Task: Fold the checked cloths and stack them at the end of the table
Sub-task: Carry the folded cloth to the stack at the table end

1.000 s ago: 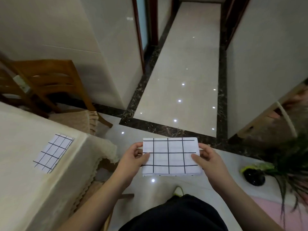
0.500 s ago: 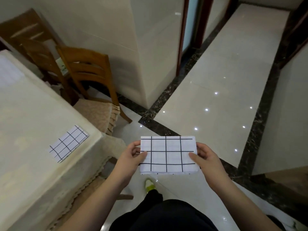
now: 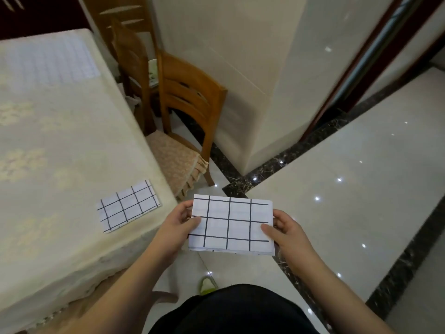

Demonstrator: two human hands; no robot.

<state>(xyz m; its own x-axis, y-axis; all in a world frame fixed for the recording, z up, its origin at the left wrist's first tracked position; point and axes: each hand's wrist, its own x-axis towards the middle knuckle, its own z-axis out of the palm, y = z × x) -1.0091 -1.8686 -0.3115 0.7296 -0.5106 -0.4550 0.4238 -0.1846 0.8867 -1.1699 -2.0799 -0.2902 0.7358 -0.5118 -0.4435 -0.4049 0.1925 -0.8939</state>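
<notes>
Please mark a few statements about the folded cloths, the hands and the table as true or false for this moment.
1. Both hands grip one folded checked cloth, the left hand at its left edge and the right hand at its right edge. True.
2. The held cloth rests on the table. False: it is held in the air over the floor, beside the table's corner.
3. A second folded checked cloth lies on the table near its corner. True.
4. That second cloth lies on the seat of the wooden chair. False: it lies on the tablecloth; the chair stands beside the table.
5. An unfolded checked cloth lies farther along the table. True.
</notes>
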